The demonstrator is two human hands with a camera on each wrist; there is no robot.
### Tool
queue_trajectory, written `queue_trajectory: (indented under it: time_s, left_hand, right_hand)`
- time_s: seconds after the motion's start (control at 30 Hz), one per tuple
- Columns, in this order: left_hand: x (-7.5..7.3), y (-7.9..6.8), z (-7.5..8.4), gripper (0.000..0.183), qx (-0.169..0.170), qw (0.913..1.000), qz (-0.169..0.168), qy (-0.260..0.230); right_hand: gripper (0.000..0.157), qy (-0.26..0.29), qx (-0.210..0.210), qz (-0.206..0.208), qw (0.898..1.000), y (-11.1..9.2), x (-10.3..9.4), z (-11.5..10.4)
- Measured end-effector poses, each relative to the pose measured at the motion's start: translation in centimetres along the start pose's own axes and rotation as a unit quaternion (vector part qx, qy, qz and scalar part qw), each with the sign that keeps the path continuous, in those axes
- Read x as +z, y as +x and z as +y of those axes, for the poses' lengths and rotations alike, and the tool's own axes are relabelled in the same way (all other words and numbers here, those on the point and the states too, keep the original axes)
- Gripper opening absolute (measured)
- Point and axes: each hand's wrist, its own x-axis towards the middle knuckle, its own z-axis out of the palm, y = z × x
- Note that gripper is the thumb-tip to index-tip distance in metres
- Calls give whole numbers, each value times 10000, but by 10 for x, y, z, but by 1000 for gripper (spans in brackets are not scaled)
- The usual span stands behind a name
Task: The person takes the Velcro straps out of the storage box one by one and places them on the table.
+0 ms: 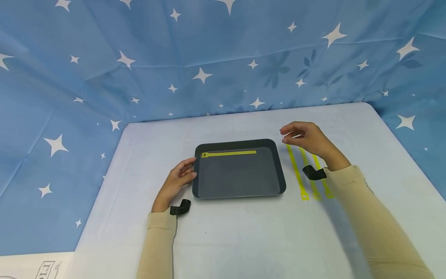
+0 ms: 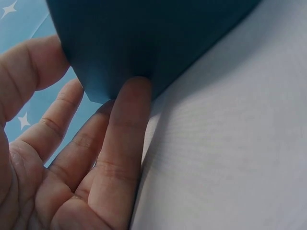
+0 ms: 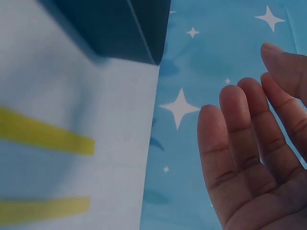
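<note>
A dark grey rectangular tray [image 1: 240,178] lies on the white table. Inside it, along the far side, is a flat yellow strip [image 1: 230,153] with a wider, slotted end at the left. My left hand [image 1: 177,182] touches the tray's left edge; in the left wrist view its fingertips meet the tray's outer wall [image 2: 144,38]. To the right of the tray my right hand [image 1: 304,136] hovers with nothing in its fingers, which are gently bent. Beneath and beside it several yellow strips [image 1: 297,172] lie on the table, partly hidden by the hand and forearm.
A white cloth covers the table [image 1: 244,236]. Behind it hangs a blue curtain [image 1: 223,46] with white stars. Each wrist wears a small black camera [image 1: 180,207]. A pale item with printed lettering [image 1: 38,266] shows at the lower left corner.
</note>
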Motion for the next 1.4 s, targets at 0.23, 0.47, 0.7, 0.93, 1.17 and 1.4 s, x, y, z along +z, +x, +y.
queue_trajectory:
  time_s: [0.23,0.47,0.7,0.93,1.17,1.4]
  left_hand:
    - [-1,0,0,62,-16,10000,36,53]
    - [-2,1,0,61,-7,10000,25,24]
    - [-2,2,1,61,2,10000,25,-50]
    - [-3,3,0,61,15,9999,-13,-145]
    - [-3,3,0,61,59,9999,-41,-74]
    - [-3,4,0,61,25,10000,-24,-91]
  right_hand:
    - [32,181,-81,-304,9993,13,17,-7]
    - [31,213,-208,-444,9986,24,34,-10]
    - [29,330,-287,-598,9973,36,52,-11]
    - [30,590,-247,-830,9945,45,68,-7]
    - [30,605,-178,-1021,9928,53,83,-4]
    - [32,332,-280,-1240,9913,60,92,-5]
